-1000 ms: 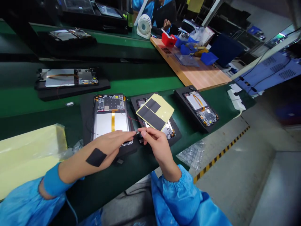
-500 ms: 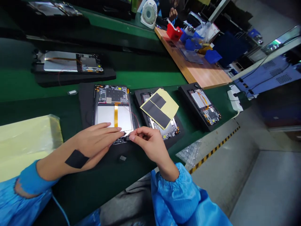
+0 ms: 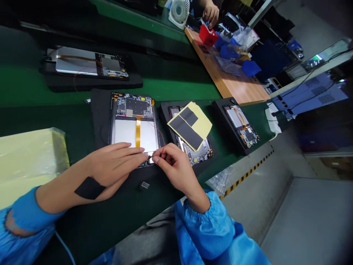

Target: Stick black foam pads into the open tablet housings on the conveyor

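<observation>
An opened tablet (image 3: 125,132) with a silver battery, an orange flex cable (image 3: 138,132) and a circuit board at its far end lies on a black foam pad. My left hand (image 3: 110,167) rests flat across its near end, fingers outstretched, a black square patch (image 3: 89,188) stuck on its back. At the near right corner my right hand (image 3: 176,165) is closed in a pinch, its fingertips almost meeting the left ones. A thin red wire (image 3: 162,136) runs from the board side to the pinch. Whatever small part sits between those fingertips is mostly hidden.
Yellow backing paper with black adhesive pieces (image 3: 190,125) covers a second opened tablet (image 3: 202,156). Others lie right (image 3: 242,125) and far left (image 3: 79,62). Bagged yellow sheets (image 3: 30,165) are at left. A small clear-grey piece (image 3: 145,185) lies nearby. Another person's hand (image 3: 211,14) reaches a red bin (image 3: 207,35).
My right fingertips have closed in towards my left ones, and the dark piece between them shows less. The other person's hand has come down to the red bin. The view has shifted slightly.
</observation>
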The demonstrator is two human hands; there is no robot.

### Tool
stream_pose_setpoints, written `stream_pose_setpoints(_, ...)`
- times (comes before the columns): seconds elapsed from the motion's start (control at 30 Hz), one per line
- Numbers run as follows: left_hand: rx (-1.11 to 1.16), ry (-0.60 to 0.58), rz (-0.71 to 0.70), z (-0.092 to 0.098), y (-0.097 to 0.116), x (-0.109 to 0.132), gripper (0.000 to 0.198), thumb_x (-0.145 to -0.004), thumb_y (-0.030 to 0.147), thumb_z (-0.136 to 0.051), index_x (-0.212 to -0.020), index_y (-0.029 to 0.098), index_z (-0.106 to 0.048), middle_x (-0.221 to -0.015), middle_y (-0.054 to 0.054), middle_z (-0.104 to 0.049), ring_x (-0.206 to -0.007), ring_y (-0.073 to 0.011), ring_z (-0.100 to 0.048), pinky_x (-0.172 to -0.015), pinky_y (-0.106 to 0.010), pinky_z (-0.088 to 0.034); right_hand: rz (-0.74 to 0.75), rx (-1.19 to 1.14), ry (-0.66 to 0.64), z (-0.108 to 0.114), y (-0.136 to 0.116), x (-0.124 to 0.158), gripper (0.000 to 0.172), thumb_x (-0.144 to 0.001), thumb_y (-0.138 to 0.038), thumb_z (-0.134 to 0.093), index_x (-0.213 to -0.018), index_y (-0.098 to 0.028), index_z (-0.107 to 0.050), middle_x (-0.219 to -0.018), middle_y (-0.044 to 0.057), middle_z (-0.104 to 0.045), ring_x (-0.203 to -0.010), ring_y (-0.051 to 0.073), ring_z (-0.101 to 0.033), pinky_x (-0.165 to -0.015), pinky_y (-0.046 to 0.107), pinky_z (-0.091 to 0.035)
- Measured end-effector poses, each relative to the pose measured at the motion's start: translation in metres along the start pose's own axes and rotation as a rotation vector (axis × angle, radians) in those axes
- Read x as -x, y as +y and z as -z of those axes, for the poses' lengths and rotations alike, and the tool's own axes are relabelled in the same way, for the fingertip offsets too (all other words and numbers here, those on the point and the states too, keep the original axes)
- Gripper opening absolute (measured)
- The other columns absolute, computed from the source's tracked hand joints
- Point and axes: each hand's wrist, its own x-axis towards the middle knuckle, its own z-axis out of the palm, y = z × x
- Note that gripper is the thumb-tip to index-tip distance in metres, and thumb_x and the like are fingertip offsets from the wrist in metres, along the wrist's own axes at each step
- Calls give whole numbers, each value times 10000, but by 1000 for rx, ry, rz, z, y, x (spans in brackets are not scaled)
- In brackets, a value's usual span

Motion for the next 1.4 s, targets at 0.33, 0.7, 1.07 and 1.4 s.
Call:
stream_pose_setpoints(0.33,-66,-29,-167,1,-4,-1,642,-968,80,-469,-1583,260,-501,-1434,-48,-709,-1322,-260,-673,-1201,-403,-496,58,213,-54,1,-6,3,34,-988,-224,-673,-1001,-243,-648,-951,3,-590,-802,162,-582,-683,283,-429)
stream_pose_setpoints(0.7,6,69,111,4,25,-4,456,-1067,226,-475,-1519,279,-487,-1488,-43,-652,-1381,-227,-608,-1246,-369,-409,222,15,436,2,-7,22,375,-976,-273,-682,-1334,-259,-570,-946,7,-587,-656,128,-519,-589,283,-458)
stream_pose_setpoints(1.07,-65,114,99,-13,57,-4,412,-1049,148,-455,-1452,213,-513,-1332,-96,-689,-1242,-238,-644,-1093,-359,-497,583,463,-256,28,-13,-34,256,-1000,-82,-569,-1073,-192,-789,-1021,77,-715,-962,214,-662,-860,346,-539)
stream_pose_setpoints(1.4,-108,64,101,-9,54,-6,358,-1080,223,-428,-1428,236,-512,-1353,-83,-716,-1243,-214,-694,-1090,-298,-546,725,570,-501,64,-16,-63,382,-966,-46,-536,-1312,-137,-667,-1421,173,-625,-1274,283,-592,-1120,460,-497)
